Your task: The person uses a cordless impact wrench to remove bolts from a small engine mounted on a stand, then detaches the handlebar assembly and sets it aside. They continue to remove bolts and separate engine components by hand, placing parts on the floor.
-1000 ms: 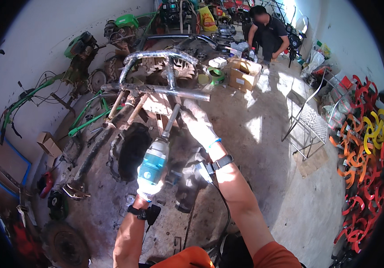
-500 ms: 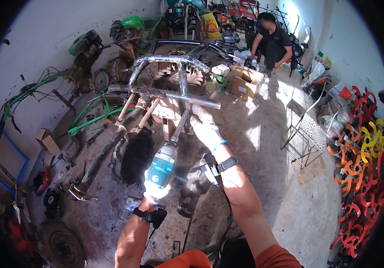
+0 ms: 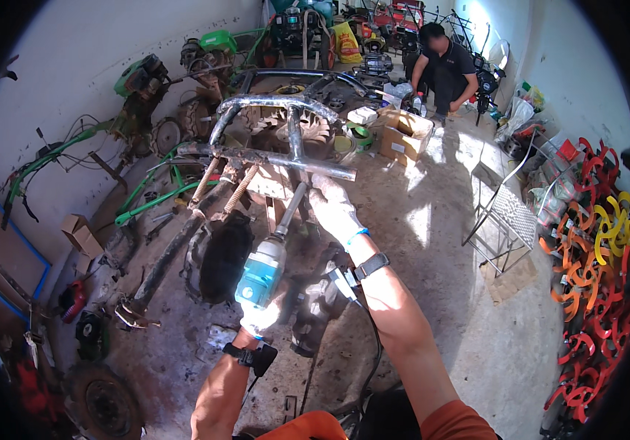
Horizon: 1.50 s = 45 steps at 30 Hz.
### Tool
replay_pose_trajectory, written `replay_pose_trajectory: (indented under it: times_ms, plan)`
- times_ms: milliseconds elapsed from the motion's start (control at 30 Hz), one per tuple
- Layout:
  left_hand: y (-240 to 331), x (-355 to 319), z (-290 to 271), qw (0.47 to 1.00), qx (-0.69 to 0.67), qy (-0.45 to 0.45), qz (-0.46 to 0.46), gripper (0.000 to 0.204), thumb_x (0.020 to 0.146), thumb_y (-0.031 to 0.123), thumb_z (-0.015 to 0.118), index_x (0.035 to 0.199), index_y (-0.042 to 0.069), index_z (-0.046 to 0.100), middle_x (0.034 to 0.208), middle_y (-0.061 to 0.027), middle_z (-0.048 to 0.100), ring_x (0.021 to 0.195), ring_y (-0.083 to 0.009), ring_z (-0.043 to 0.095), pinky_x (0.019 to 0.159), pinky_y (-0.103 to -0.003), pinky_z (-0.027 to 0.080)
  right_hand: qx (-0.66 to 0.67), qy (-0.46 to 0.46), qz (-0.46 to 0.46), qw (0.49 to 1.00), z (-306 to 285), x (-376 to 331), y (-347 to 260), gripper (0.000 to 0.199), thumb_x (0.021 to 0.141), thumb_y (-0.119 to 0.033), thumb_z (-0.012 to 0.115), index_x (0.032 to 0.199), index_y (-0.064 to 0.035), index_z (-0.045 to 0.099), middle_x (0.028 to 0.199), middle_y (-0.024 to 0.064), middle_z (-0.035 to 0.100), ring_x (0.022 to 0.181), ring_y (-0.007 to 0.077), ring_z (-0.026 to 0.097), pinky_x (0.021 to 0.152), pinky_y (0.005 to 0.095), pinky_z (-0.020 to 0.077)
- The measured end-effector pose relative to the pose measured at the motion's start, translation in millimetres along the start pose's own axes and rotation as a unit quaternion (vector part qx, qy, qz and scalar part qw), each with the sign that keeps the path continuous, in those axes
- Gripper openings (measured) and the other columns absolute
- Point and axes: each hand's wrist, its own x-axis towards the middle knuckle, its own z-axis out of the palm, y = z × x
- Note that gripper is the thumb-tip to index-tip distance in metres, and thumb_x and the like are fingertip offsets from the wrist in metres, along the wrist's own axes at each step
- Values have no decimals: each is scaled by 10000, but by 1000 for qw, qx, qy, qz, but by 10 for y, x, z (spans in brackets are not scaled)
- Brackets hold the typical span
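In my gloved left hand (image 3: 258, 320) is a teal and grey power impact wrench (image 3: 261, 277), gripped at its rear end. Its long socket shaft (image 3: 292, 209) points up and away, the tip just below the lower crossbar of a worn black metal vehicle frame (image 3: 308, 163). My gloved right hand (image 3: 335, 211) is closed right beside that tip, under the crossbar; its fingertips are hidden, and what they grip cannot be made out. Two rusty coil springs (image 3: 242, 187) hang at the frame's left. A dark tyre (image 3: 225, 257) lies left of the wrench.
A person (image 3: 447, 70) crouches at the back right near an open cardboard box (image 3: 405, 138). A metal stool (image 3: 506, 220) stands right. Red, orange and yellow curved parts (image 3: 594, 286) are piled along the right wall. Green machine parts (image 3: 139, 95) and a wheel (image 3: 102, 402) lie left.
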Motion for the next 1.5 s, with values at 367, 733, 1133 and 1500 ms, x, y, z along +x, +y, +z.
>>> replay_pose_trajectory:
  times_ms: [367,733,1133,1500]
  plan:
    - [-242,7,-152,986,-166,-29,-2,342,1052,113,658,1381,22,637,1303,-103,687,1190,-213,683,1026,-358,572,-47,-36,4,998,-118,50,-197,467,1053,-158,647,1492,-3,613,1405,187,699,1135,243,727,957,368,607]
    - [743,-253,-166,978,-178,-14,-108,231,1033,144,700,1233,28,700,1186,-116,750,1110,-250,726,984,-392,585,14,-53,-30,998,-452,-550,-663,634,968,-214,756,1559,-96,558,1442,191,669,1295,406,656,1129,472,521]
    - [1272,-2082,-1050,952,25,-133,-275,464,922,198,826,1332,49,666,1088,-54,743,965,-193,732,863,-358,591,-291,-245,38,924,-1886,-2237,638,231,1003,-286,662,1154,-118,713,947,152,766,886,332,755,790,442,604]
    - [743,-2349,-485,900,119,-298,-296,365,962,161,802,1310,78,730,1123,-45,766,1008,-211,712,888,-358,584,-268,-320,137,898,-665,-4405,1732,410,976,-219,668,1367,-99,637,1158,235,750,1110,420,722,951,537,561]
